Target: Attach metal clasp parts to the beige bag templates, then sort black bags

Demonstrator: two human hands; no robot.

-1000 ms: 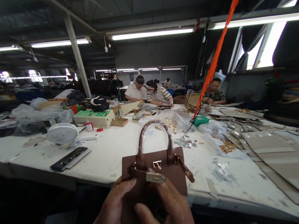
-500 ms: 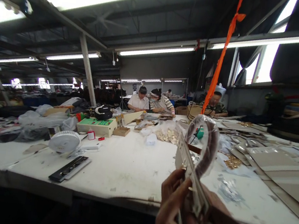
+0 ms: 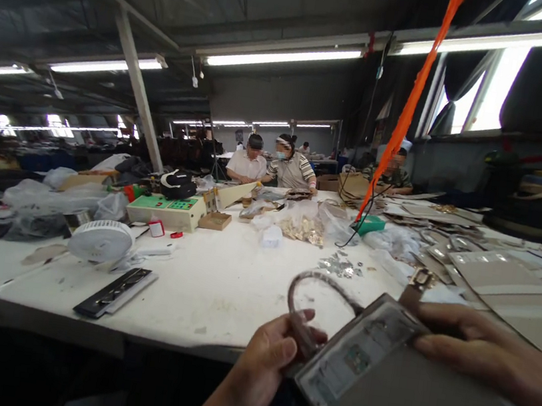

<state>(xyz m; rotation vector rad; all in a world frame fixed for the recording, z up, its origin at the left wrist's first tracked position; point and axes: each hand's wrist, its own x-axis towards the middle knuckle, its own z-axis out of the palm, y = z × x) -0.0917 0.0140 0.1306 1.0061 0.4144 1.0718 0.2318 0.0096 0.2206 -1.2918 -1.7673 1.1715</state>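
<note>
A flat grey-beige bag piece [image 3: 415, 398] with a brown edge lies tilted between my hands at the lower right. My left hand [image 3: 269, 357] is closed round the base of its curved brown handle [image 3: 323, 279], at the panel's near left corner. Along the top edge, my right hand [image 3: 477, 346] grips the panel beside a brown strap with a metal buckle [image 3: 420, 280]. Clear film and a small greenish patch show on the panel's upper strip. Small silvery metal pieces [image 3: 340, 265] lie on the table beyond the handle.
The white table [image 3: 207, 295] holds a white fan [image 3: 101, 242], a black-and-silver tool [image 3: 114, 292], a green-topped machine [image 3: 169, 209] and plastic bags of metal parts [image 3: 302, 227]. Stacked panels [image 3: 502, 279] lie right. An orange strip [image 3: 407, 114] hangs down. People sit across the table.
The bag piece has turned from edge-on to face-up and its handle has tipped down to the left. My hands have moved apart, and the camera view has shifted.
</note>
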